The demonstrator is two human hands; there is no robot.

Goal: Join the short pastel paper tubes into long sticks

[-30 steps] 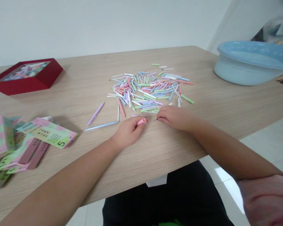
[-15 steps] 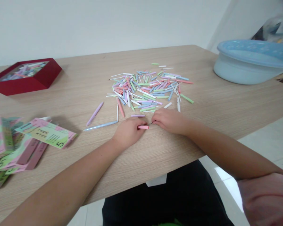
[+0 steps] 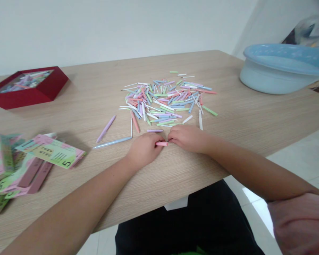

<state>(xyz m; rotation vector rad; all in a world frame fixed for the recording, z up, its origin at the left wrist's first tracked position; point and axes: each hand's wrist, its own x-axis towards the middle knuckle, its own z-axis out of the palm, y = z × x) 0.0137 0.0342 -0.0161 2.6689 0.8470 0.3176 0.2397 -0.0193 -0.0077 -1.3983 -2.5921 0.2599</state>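
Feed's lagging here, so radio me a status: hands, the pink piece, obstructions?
Left hand gripping pink tube. Right hand closed close by, contents hidden. Lilac piece lying just beyond left hand's fingers.

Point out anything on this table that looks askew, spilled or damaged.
The pen parts lie in a loose, mixed heap, pointing every way, with some pieces scattered around it. On the left, the pastel boxes look askew, piled unevenly, one slanting across others. I see no obvious damage or liquid spill.

indoor room: white wall [image 3: 117, 28], tiled floor [image 3: 300, 156]
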